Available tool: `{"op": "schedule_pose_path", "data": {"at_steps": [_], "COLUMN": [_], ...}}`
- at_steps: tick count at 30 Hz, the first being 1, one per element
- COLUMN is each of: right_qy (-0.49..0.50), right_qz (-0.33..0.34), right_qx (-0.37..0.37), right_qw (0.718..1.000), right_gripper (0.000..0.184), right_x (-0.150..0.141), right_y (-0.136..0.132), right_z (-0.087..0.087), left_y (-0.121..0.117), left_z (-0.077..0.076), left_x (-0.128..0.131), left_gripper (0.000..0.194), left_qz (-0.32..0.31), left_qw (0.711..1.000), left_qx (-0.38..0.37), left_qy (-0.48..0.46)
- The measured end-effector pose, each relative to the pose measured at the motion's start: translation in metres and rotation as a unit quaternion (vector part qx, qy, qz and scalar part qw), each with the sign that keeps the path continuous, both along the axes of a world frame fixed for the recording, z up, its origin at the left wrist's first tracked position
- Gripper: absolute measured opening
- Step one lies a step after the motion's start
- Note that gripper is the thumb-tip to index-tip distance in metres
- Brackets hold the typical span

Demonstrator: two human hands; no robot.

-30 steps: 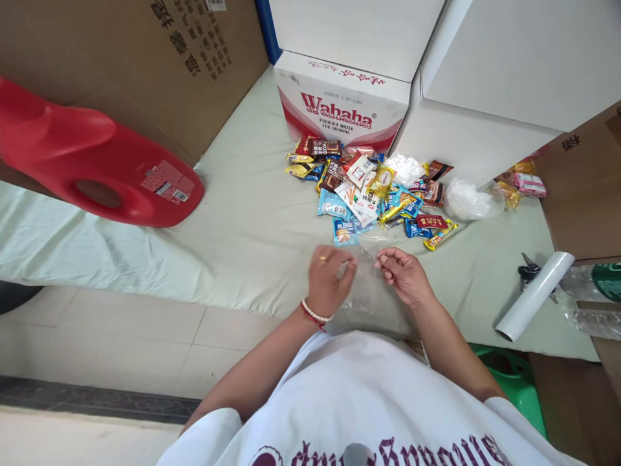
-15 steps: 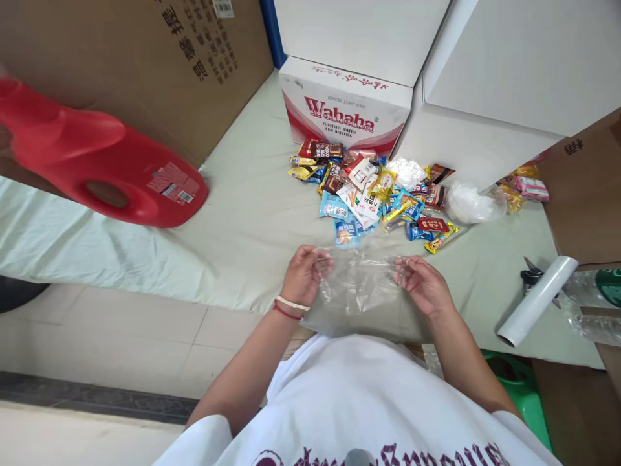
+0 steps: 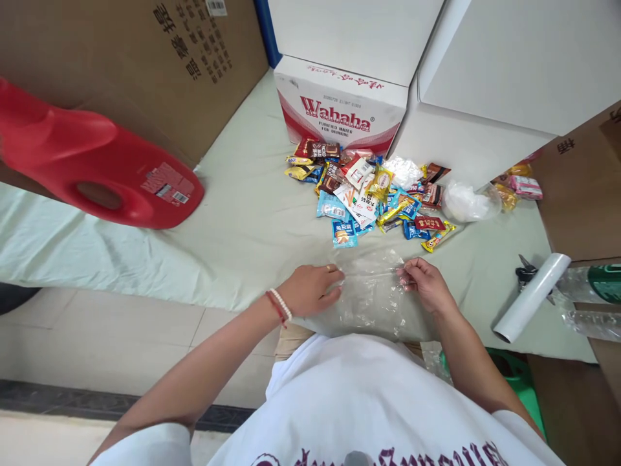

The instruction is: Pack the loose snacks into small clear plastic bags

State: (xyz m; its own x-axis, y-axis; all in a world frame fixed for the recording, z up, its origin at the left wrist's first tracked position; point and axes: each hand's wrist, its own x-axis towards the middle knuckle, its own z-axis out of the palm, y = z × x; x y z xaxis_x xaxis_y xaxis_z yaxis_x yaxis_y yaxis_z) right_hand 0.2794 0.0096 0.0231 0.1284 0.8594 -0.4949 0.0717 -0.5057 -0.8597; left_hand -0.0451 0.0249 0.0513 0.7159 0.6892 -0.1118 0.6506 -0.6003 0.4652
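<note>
A clear plastic bag (image 3: 371, 298) lies in front of my body, on the cloth near the table's front edge. My right hand (image 3: 423, 279) pinches its right upper edge between thumb and fingers. At the bag's left side, my left hand (image 3: 315, 289) is open, thumb and fingers apart, the fingertips at or just over the film; whether they touch it I cannot tell. Just beyond the bag spreads a pile of small wrapped snacks (image 3: 356, 194) in blue, white, yellow, red and brown packets. The nearest is a light blue packet (image 3: 344, 233).
Behind the snacks stands a Wahaba-style lettered water carton (image 3: 339, 110). Crumpled clear plastic (image 3: 468, 200) sits right of the pile. Farther right are a white roll (image 3: 531, 298), scissors (image 3: 526, 275) and plastic bottles (image 3: 589, 285). A large red jug (image 3: 116, 168) is at the left.
My left hand has let go of the bag's left upper edge and turned, fingers now pointing right. The bag lies flatter, while my right hand keeps its pinch on it.
</note>
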Motion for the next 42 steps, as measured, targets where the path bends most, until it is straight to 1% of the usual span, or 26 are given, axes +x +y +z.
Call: {"op": "schedule_pose_path", "data": {"at_steps": [2,3,5,6,7,9,10,11,13,15,17,19,21,22,24,26,28,29,31,33,35,36,37,39,40,42], "right_qy": [-0.107,-0.166,-0.249,-0.266,-0.272,-0.269,-0.265,-0.257,-0.225,-0.204,-0.238,-0.329,-0.420,-0.452,-0.487,-0.508,-0.520,-0.521,-0.531,-0.557,-0.578,-0.576,-0.565,-0.520,-0.493,-0.455], "right_qz": [0.069,0.105,0.155,0.169,0.180,0.212,0.232,0.245,0.225,0.145,0.066,0.037,0.050,0.062,0.086,0.104,0.125,0.138,0.156,0.142,0.125,0.139,0.176,0.309,0.381,0.488], "right_qx": [0.021,0.037,0.081,0.108,0.137,0.189,0.198,0.195,0.158,0.111,0.085,0.083,0.109,0.126,0.152,0.141,0.090,0.065,0.052,0.109,0.197,0.239,0.277,0.332,0.344,0.335], "right_qw": [0.992,0.980,0.953,0.943,0.935,0.920,0.915,0.914,0.935,0.962,0.965,0.940,0.899,0.881,0.856,0.843,0.840,0.840,0.832,0.811,0.782,0.769,0.757,0.724,0.702,0.665], "right_gripper": [0.031,0.030,0.031,0.037,0.048,0.070,0.069,0.060,0.043,0.044,0.043,0.039,0.036,0.036,0.046,0.061,0.075,0.079,0.075,0.065,0.062,0.063,0.063,0.063,0.063,0.062], "right_x": [0.013,0.019,0.025,0.024,0.019,0.005,-0.004,-0.011,-0.019,-0.013,0.003,0.020,0.026,0.024,0.006,-0.021,-0.049,-0.059,-0.068,-0.063,-0.052,-0.047,-0.045,-0.048,-0.054,-0.070], "right_y": [0.002,0.004,0.010,0.014,0.018,0.029,0.035,0.041,0.051,0.059,0.067,0.077,0.092,0.103,0.132,0.167,0.200,0.213,0.227,0.223,0.202,0.186,0.168,0.129,0.109,0.076], "right_z": [-0.002,-0.002,0.000,0.002,0.004,0.007,0.006,0.004,-0.004,-0.012,-0.013,-0.004,0.014,0.024,0.041,0.050,0.049,0.046,0.042,0.044,0.055,0.062,0.069,0.077,0.075,0.062], "left_y": [0.006,0.007,0.006,0.003,0.000,-0.007,-0.010,-0.011,-0.011,-0.007,-0.002,0.001,0.000,-0.003,-0.009,-0.014,-0.015,-0.014,-0.011,-0.008,-0.006,-0.005,-0.005,-0.004,-0.003,-0.003], "left_z": [-0.003,-0.007,-0.017,-0.022,-0.028,-0.039,-0.045,-0.051,-0.060,-0.067,-0.069,-0.067,-0.063,-0.061,-0.057,-0.056,-0.056,-0.057,-0.059,-0.062,-0.064,-0.065,-0.066,-0.067,-0.067,-0.067], "left_x": [0.011,0.015,0.022,0.025,0.027,0.030,0.031,0.031,0.030,0.027,0.023,0.020,0.018,0.017,0.016,0.014,0.011,0.009,0.005,0.001,-0.002,-0.002,-0.003,-0.003,-0.003,-0.004], "left_gripper": [0.042,0.045,0.042,0.038,0.035,0.037,0.040,0.044,0.053,0.061,0.066,0.066,0.062,0.058,0.046,0.038,0.039,0.042,0.053,0.064,0.072,0.075,0.077,0.082,0.084,0.087], "left_qz": [0.063,0.096,0.138,0.146,0.147,0.135,0.127,0.124,0.140,0.182,0.225,0.261,0.296,0.308,0.294,0.228,0.175,0.168,0.182,0.186,0.178,0.173,0.169,0.166,0.167,0.173], "left_qw": [0.993,0.988,0.981,0.980,0.979,0.979,0.979,0.979,0.979,0.973,0.964,0.954,0.940,0.932,0.930,0.948,0.968,0.973,0.976,0.977,0.979,0.980,0.981,0.982,0.982,0.981], "left_qx": [-0.019,-0.010,0.034,0.065,0.097,0.146,0.156,0.159,0.150,0.138,0.132,0.141,0.170,0.189,0.218,0.210,0.172,0.151,0.121,0.104,0.096,0.093,0.090,0.084,0.082,0.082], "left_qy": [0.095,0.121,0.132,0.120,0.101,0.054,0.034,0.021,0.019,0.034,0.046,0.043,0.022,0.005,-0.037,-0.067,-0.061,-0.045,-0.007,0.018,0.025,0.026,0.026,0.027,0.027,0.027]}}
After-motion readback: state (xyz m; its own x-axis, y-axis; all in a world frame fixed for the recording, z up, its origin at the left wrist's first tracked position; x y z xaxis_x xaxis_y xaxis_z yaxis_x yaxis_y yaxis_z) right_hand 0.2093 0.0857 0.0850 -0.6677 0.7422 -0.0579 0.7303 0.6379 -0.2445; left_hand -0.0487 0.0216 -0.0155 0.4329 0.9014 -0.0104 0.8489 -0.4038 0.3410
